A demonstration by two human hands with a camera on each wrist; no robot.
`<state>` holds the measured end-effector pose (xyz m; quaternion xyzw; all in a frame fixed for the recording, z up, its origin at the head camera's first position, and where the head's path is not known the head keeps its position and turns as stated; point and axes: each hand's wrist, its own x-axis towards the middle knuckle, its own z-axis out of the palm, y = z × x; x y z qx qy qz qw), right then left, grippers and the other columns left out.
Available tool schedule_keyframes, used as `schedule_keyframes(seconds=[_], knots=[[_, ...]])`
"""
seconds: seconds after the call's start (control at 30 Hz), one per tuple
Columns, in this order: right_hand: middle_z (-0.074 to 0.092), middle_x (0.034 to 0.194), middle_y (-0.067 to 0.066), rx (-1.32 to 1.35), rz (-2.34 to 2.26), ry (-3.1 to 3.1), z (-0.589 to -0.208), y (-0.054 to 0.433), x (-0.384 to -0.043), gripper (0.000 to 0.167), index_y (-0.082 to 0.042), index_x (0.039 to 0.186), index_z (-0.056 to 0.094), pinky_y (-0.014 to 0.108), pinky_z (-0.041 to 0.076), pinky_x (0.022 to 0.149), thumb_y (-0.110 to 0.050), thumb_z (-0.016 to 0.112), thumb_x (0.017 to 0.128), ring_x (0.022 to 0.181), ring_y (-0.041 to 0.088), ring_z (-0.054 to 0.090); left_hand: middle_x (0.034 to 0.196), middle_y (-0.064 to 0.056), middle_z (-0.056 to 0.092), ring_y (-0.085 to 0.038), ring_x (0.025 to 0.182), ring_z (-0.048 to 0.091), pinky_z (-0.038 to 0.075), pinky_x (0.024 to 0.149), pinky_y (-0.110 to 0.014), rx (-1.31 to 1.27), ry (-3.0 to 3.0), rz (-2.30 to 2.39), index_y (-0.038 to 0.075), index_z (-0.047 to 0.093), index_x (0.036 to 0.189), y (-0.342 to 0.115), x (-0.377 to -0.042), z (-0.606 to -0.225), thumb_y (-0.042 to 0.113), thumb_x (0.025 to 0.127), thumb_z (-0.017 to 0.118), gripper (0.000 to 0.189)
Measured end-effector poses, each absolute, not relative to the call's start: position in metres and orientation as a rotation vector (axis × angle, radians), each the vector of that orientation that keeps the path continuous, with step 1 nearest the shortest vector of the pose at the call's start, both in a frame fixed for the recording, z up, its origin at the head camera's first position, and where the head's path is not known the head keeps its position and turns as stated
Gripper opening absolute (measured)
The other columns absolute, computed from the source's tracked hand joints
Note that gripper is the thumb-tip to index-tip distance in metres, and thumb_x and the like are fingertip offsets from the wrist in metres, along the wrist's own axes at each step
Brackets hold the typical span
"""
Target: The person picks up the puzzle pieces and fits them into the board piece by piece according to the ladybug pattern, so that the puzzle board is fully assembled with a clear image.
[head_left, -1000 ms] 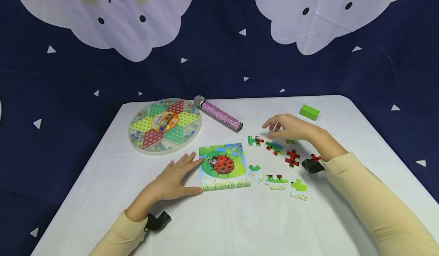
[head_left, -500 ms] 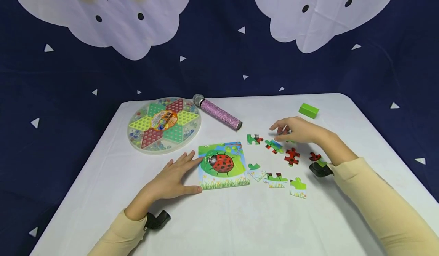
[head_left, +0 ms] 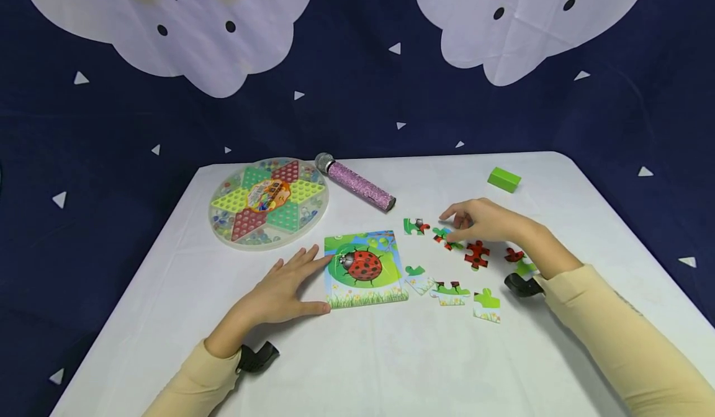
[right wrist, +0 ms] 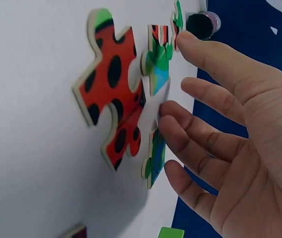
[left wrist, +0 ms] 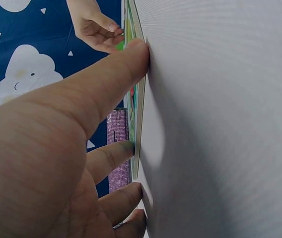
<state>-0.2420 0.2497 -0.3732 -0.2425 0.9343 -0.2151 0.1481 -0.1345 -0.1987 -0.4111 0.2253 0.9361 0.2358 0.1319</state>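
The left hand (head_left: 282,290) lies with spread fingers at the left edge of a square ladybug puzzle board (head_left: 365,269). In the left wrist view, its thumb and a fingertip touch the board's edge. Over the loose puzzle pieces hovers the right hand (head_left: 488,219), its fingers loosely bent and nothing between them. Closest beneath it are a green-and-blue piece (head_left: 445,238) and a red spotted piece (head_left: 476,255). In the right wrist view, another blue-green piece (right wrist: 156,157) lies by the fingertips; the head view hides it behind the hand.
Several grass-edged pieces (head_left: 450,294) lie right of the board. Farther back are a pink glitter microphone (head_left: 360,186), a round star-patterned marble game board (head_left: 285,219) and a green block (head_left: 504,180). A dark blue cloth with clouds hangs behind the white table (head_left: 357,367).
The right hand first shifted right, then came slightly nearer the front, over the green-and-blue piece. The left hand has stayed at the board's edge.
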Motion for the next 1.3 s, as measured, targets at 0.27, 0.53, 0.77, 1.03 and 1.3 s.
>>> schedule_keyframes(seconds=[0.27, 0.53, 0.77, 1.03, 1.3], knots=[[0.076, 0.112, 0.006, -0.689, -0.58, 2.73, -0.379, 0.245, -0.239, 0.059, -0.01, 0.135, 0.073, 0.04, 0.056, 0.089, -0.039, 0.092, 0.086, 0.098, 0.018, 0.066, 0.179, -0.017, 0.022, -0.046, 0.166, 0.019, 0.013, 0.128, -0.078, 0.649, 2.718, 0.687, 0.025, 0.039, 0.168, -0.199, -0.134, -0.411, 0.054, 0.09, 0.083, 0.095], [0.074, 0.109, 0.005, -0.689, -0.6, 2.718, -0.381, 0.245, -0.237, 0.061, -0.008, 0.133, 0.074, 0.037, 0.055, 0.086, -0.039, 0.093, 0.084, 0.094, 0.018, 0.062, 0.179, -0.017, 0.022, -0.046, 0.166, 0.019, 0.013, 0.128, -0.078, 0.645, 2.715, 0.691, 0.025, 0.04, 0.168, -0.198, -0.134, -0.413, 0.054, 0.09, 0.083, 0.094], [0.073, 0.102, 0.002, -0.671, -0.636, 2.703, -0.379, 0.244, -0.238, 0.049, -0.008, 0.124, 0.076, 0.034, 0.055, 0.085, -0.033, 0.093, 0.085, 0.092, 0.016, 0.062, 0.179, -0.016, 0.023, -0.046, 0.166, 0.019, 0.013, 0.128, -0.078, 0.645, 2.723, 0.687, 0.025, 0.04, 0.168, -0.199, -0.134, -0.414, 0.054, 0.09, 0.083, 0.094], [0.076, 0.112, 0.003, -0.674, -0.684, 2.659, -0.384, 0.244, -0.241, 0.047, -0.01, 0.13, 0.075, 0.037, 0.057, 0.091, -0.023, 0.09, 0.088, 0.102, 0.019, 0.067, 0.179, -0.016, 0.022, -0.045, 0.166, 0.019, 0.013, 0.128, -0.078, 0.648, 2.722, 0.687, 0.026, 0.039, 0.168, -0.198, -0.133, -0.413, 0.055, 0.09, 0.083, 0.095], [0.074, 0.12, 0.004, -0.731, -0.724, 2.646, -0.383, 0.243, -0.24, 0.045, -0.014, 0.13, 0.077, 0.039, 0.053, 0.091, -0.017, 0.09, 0.087, 0.108, 0.022, 0.064, 0.179, -0.016, 0.022, -0.045, 0.166, 0.018, 0.013, 0.128, -0.077, 0.649, 2.72, 0.68, 0.025, 0.04, 0.168, -0.198, -0.134, -0.411, 0.054, 0.09, 0.083, 0.094]])
